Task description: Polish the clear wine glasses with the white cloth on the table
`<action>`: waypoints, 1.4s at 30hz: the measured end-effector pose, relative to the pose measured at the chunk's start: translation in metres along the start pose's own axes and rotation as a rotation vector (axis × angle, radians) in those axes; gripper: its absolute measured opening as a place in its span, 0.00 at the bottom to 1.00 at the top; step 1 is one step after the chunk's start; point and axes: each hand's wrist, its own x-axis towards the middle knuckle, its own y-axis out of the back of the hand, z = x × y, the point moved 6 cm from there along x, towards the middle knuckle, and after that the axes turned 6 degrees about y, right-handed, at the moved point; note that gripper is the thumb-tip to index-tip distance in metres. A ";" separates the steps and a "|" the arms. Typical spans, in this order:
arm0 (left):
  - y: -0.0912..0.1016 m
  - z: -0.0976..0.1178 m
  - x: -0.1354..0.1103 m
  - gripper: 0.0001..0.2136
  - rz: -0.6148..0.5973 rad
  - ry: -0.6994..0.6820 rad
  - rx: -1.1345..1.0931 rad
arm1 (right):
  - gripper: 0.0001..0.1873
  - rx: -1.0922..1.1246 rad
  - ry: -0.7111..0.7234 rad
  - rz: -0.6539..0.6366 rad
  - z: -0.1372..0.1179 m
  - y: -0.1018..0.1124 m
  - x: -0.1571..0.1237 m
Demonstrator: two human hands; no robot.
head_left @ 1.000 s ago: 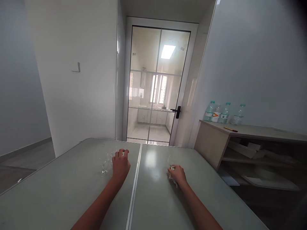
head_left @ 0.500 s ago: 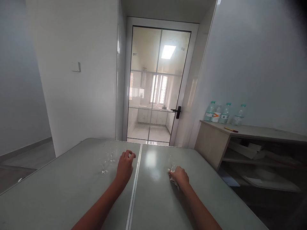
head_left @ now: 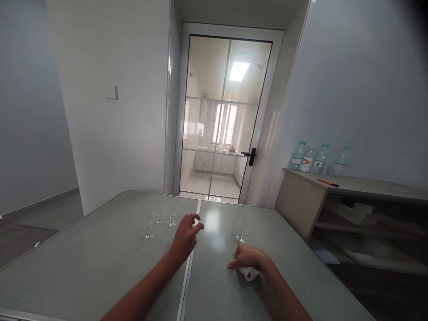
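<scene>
My right hand (head_left: 250, 257) is closed around a crumpled white cloth (head_left: 250, 273), which hangs below the palm close to the tabletop. Just beyond its knuckles a clear stemmed glass (head_left: 240, 238) stands upright, apart from the fingers. Near the table's middle seam, my left hand (head_left: 187, 232) hovers with bent fingers, thumb apart, and nothing visible in its grasp. To its left stand more clear stemmed glasses: one in front (head_left: 147, 236), one behind (head_left: 158, 218) and one closer to the hand (head_left: 171, 224). Their see-through bowls are hard to make out.
Both hands are over a grey-green table (head_left: 100, 276) split by a metal seam (head_left: 184, 290). A wooden shelf unit (head_left: 299, 196) at the right carries several plastic bottles (head_left: 320, 160) and a yellow-red pen-like object (head_left: 328, 182). Beyond the table is a glazed door (head_left: 217, 178).
My right hand has drawn back toward me with the cloth, away from the right-hand glass. My left hand has shifted right and slightly nearer, toward the seam. The view has turned slightly left.
</scene>
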 end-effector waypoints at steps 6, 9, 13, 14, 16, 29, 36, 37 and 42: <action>0.000 0.016 -0.007 0.18 -0.016 -0.135 -0.133 | 0.18 0.253 0.329 0.132 -0.073 -0.001 -0.012; -0.003 0.027 -0.014 0.16 -0.149 -0.224 -0.192 | 0.28 0.323 0.387 0.211 -0.092 -0.011 -0.011; -0.008 0.038 -0.023 0.15 -0.388 -0.257 -0.364 | 0.10 0.371 0.541 0.195 -0.113 -0.024 -0.015; -0.008 0.040 -0.024 0.14 -0.431 -0.234 -0.417 | 0.08 0.396 0.581 0.180 -0.118 -0.026 -0.017; -0.009 0.041 -0.025 0.13 -0.479 -0.161 -0.501 | 0.11 0.469 0.622 0.159 -0.125 -0.027 -0.019; 0.016 0.033 -0.016 0.16 0.049 0.044 -0.500 | 0.14 0.447 0.587 0.372 -0.108 -0.023 -0.008; -0.027 0.019 -0.019 0.20 -0.237 0.531 -0.907 | 0.23 0.494 0.575 0.385 -0.102 -0.018 -0.006; -0.032 0.021 -0.021 0.18 -0.282 0.549 -0.962 | 0.24 0.493 0.575 0.376 -0.102 -0.019 -0.006; -0.041 0.031 -0.029 0.16 -0.401 0.610 -1.156 | 0.29 0.476 0.574 0.332 -0.104 -0.026 -0.006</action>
